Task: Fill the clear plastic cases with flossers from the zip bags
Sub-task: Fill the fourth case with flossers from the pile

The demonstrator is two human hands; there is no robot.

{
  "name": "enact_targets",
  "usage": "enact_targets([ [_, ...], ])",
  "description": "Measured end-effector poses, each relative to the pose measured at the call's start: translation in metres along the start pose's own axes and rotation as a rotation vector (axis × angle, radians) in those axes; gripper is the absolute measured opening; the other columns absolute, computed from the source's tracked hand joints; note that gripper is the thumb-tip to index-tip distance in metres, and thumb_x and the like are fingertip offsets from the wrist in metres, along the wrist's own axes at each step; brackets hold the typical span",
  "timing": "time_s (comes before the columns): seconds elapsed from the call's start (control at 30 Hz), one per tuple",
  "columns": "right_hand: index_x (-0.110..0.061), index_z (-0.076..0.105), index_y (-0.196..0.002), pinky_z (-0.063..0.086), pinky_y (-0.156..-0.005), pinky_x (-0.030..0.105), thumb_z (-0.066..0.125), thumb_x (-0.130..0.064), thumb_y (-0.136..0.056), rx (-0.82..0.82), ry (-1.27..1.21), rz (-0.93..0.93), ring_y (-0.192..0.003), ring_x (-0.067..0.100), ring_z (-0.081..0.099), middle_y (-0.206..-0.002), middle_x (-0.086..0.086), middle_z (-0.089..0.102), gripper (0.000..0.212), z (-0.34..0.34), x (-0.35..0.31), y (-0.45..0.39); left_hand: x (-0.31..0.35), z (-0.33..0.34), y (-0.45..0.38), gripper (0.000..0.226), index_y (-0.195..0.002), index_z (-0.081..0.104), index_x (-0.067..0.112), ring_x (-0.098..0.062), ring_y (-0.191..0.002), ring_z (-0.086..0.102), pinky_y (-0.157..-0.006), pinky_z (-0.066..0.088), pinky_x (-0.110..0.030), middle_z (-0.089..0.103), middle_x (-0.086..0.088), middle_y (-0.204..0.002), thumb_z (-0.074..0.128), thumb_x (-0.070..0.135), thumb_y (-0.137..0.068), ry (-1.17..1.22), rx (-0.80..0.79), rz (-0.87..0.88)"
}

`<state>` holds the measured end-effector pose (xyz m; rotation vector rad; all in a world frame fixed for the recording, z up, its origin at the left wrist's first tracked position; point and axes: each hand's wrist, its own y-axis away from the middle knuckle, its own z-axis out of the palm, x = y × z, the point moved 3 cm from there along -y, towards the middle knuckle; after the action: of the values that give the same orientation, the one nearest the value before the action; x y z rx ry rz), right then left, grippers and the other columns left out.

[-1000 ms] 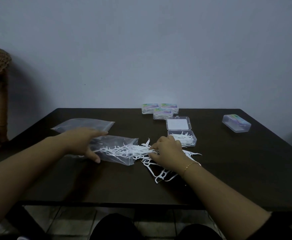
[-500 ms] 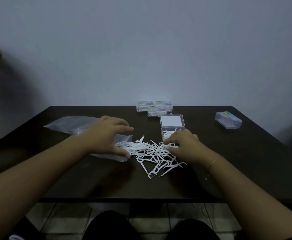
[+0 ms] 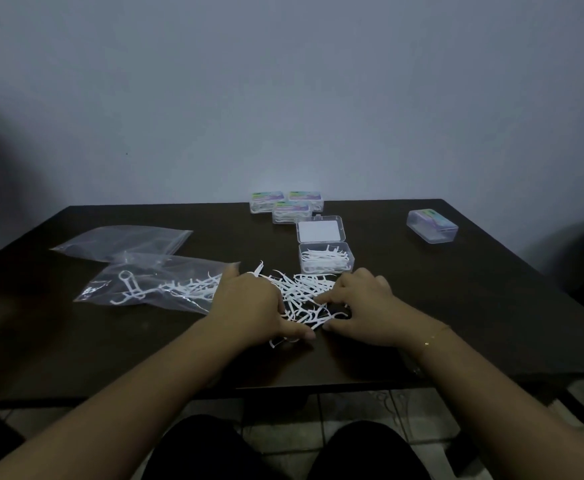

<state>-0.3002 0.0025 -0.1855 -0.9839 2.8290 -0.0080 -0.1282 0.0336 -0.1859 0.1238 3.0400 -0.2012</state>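
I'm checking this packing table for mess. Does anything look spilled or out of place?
Yes. A loose pile of flossers lies on the table between both hands, in front of the open case rather than in it. More remain in the near zip bag.

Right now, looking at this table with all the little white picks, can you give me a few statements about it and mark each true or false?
1. The open case already holds some flossers. True.
2. Both zip bags still hold flossers. False: the near zip bag does, but the far zip bag looks empty.
3. The left hand and right hand sit on either side of the loose flosser pile. True.
4. The lone closed case stands at the table's left edge. False: it is far right.
5. Three closed cases are grouped behind the open one. True.
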Motion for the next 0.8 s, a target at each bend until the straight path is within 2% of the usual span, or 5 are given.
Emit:
enact_targets([
  [0.27, -0.035, 0.064, -0.120, 0.015, -0.077, 0.030, 0.050, -0.043, -0.094, 0.128, 0.132, -0.088, -0.115, 0.019, 0.036, -0.110, -0.005, 0.052, 0.030, 0.007, -0.008, -0.008, 0.012, -0.002, -0.004, 0.028, -0.090, 0.074, 0.031, -0.013, -0.096, 0.061, -0.102, 0.023, -0.038, 0.070, 0.004, -0.092, 0.053, 0.049, -0.089, 0.027, -0.076, -0.012],
  [0.4, -0.030, 0.074, -0.069, 0.028, -0.065, 0.031, 0.062, -0.039, -0.071, 0.269, 0.213, -0.138, -0.077, 0.020, 0.058, -0.070, -0.009, 0.059, 0.015, 0.012, -0.009, -0.005, 0.017, -0.003, -0.002, 0.026, -0.080, 0.068, 0.025, -0.016, -0.091, 0.061, -0.093, 0.028, -0.033, 0.068, 0.001, -0.088, 0.049, 0.040, -0.089, -0.028, -0.007, 0.022],
  [0.47, -0.031, 0.071, -0.060, 0.029, -0.059, 0.028, 0.057, -0.039, -0.066, 0.322, 0.202, -0.112, -0.067, 0.017, 0.058, -0.063, -0.011, 0.056, 0.017, 0.014, -0.006, -0.003, 0.019, -0.002, 0.001, 0.025, -0.085, 0.069, 0.025, -0.017, -0.091, 0.060, -0.082, 0.025, -0.030, 0.068, 0.001, -0.092, 0.048, 0.039, -0.088, -0.061, 0.058, 0.068],
  [0.7, -0.029, 0.071, -0.070, 0.030, -0.063, 0.029, 0.046, -0.042, -0.079, 0.424, 0.068, -0.123, -0.081, 0.011, 0.043, -0.070, -0.012, 0.059, 0.030, 0.011, 0.004, -0.001, 0.007, -0.002, 0.001, 0.026, -0.092, 0.072, 0.027, -0.011, -0.092, 0.059, -0.099, 0.028, -0.035, 0.068, 0.006, -0.093, 0.051, 0.040, -0.087, 0.015, 0.112, 0.120],
  [0.8, -0.028, 0.073, -0.092, 0.024, -0.074, 0.030, 0.055, -0.039, -0.090, 0.348, -0.012, -0.048, -0.097, 0.016, 0.046, -0.090, -0.011, 0.062, 0.021, -0.003, 0.012, -0.003, -0.002, -0.010, -0.002, 0.023, -0.086, 0.072, 0.025, -0.010, -0.085, 0.059, -0.091, 0.032, -0.032, 0.067, 0.008, -0.088, 0.052, 0.038, -0.088, 0.061, 0.138, 0.133],
])
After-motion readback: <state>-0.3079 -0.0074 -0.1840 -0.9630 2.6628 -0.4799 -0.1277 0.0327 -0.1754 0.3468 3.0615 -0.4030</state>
